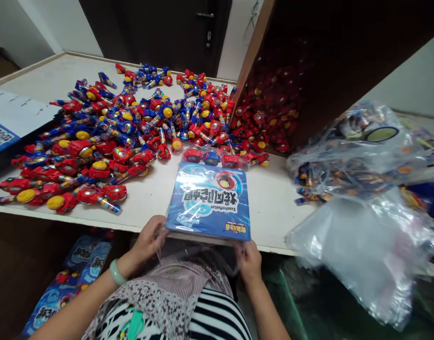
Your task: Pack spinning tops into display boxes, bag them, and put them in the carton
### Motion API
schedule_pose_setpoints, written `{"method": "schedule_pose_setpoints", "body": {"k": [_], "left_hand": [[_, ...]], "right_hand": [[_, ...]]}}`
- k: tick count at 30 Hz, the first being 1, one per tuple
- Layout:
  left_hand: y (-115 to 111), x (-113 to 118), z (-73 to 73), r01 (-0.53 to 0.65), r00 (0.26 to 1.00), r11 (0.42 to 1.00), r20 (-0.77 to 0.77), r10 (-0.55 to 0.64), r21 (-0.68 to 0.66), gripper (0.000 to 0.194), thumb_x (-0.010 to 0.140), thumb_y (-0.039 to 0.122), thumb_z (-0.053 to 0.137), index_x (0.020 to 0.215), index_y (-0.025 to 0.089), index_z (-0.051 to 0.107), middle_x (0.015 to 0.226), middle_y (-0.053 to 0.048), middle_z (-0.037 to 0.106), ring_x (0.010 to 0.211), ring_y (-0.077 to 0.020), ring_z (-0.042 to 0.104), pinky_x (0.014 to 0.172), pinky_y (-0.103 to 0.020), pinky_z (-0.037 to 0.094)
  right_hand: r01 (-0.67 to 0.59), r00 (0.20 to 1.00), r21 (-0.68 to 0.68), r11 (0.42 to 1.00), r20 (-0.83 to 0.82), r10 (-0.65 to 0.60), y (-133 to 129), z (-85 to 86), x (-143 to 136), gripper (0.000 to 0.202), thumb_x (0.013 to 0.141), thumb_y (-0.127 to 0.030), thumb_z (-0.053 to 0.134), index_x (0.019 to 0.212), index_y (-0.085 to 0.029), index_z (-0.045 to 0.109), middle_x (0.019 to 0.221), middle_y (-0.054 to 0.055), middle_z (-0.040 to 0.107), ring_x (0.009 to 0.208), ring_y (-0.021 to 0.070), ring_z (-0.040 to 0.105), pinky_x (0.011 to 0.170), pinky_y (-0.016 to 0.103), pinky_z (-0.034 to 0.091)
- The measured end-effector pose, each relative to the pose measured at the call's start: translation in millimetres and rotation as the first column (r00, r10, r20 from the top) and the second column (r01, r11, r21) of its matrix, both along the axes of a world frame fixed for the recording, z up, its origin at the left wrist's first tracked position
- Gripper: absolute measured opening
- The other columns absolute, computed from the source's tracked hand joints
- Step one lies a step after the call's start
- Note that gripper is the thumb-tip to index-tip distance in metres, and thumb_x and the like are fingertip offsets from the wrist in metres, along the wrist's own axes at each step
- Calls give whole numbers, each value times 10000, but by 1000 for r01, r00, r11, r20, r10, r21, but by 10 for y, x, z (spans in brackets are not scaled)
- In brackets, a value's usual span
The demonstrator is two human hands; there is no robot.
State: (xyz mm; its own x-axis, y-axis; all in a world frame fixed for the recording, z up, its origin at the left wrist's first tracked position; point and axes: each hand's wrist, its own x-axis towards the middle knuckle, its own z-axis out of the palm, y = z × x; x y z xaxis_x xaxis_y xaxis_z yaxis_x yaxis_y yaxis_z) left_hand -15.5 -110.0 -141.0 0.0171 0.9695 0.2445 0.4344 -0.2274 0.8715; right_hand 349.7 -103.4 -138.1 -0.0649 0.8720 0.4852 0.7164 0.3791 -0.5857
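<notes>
A blue printed toy box (208, 200) lies at the table's front edge, upside down to my view, inside a clear plastic bag (199, 255). Red and blue toys (211, 158) show along the box's far side. My left hand (149, 240) closes on the bag's edge at the near left corner. At the near right corner my right hand (250, 262) pinches the other side of the bag. The loose mouth of the bag hangs between both hands, towards my lap.
Red, blue and yellow toys (132, 123) are heaped over the table, some inside a tipped dark box (309, 61). Clear bags (362, 245) overhang the right edge. A printed card stack (12, 118) sits at left; packed boxes (75, 278) lie below.
</notes>
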Motion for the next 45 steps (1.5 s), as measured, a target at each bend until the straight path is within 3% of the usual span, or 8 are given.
{"method": "schedule_pose_setpoints", "body": {"k": [5,11,16,22,27,31,38,45], "left_hand": [[-35,-145,178,196,979,980,61,-195,-16,377,1013,476,460,884,169,637,848,-66,642,797,-167,611,737,-264,521],[52,-134,329,512,857,856,-26,-515,-67,361,985,478,510,812,186,633,798,-56,639,780,-174,602,742,-275,519],[154,22,554,290,957,955,-10,-290,62,301,979,433,521,831,188,615,782,-56,630,757,-174,598,718,-285,509],[-45,-315,877,-66,985,980,-148,94,185,116,945,244,548,856,189,597,753,-10,590,703,-138,552,681,-249,450],[-333,-462,663,-83,946,991,-305,112,108,131,899,233,535,909,167,647,803,-30,651,726,-141,597,686,-242,456],[-458,-431,536,-186,965,982,-180,189,31,139,842,253,566,897,162,655,776,-16,651,694,-129,585,668,-228,464],[-478,-481,506,-190,982,982,-10,190,22,166,802,248,574,928,174,652,816,-23,657,758,-141,601,733,-253,494],[-466,-430,343,-203,971,977,117,209,-65,159,856,316,642,922,180,591,770,16,596,693,-106,561,663,-213,450]], "right_hand": [[-129,979,-83,988,-171,113,-81,80,53,272,979,-340,520,932,-238,767,895,81,782,823,229,747,735,355,615],[-321,931,-103,942,-219,293,-179,172,-70,219,956,-334,588,873,-244,769,870,70,789,851,227,752,791,380,609],[-143,936,-154,978,-341,83,-27,497,-273,289,936,-400,612,766,-214,754,784,63,758,737,200,723,698,334,594],[68,965,-236,969,-232,-124,-287,892,-4,195,898,-354,650,902,-210,781,763,33,722,725,168,670,704,291,537],[152,975,-372,916,-94,-200,-578,727,128,283,842,-438,653,920,-193,772,722,34,717,626,160,634,589,268,498],[235,941,-374,897,-144,-307,-659,650,91,365,820,-498,671,976,-175,742,636,-8,627,568,135,573,590,267,482],[147,983,-394,907,-45,-179,-630,743,221,402,788,-489,677,1058,-192,708,662,-18,619,601,136,575,633,279,483],[66,916,-537,841,-302,-265,-585,627,128,538,690,-513,765,1094,-194,609,568,-70,562,478,122,536,498,250,470]]}}
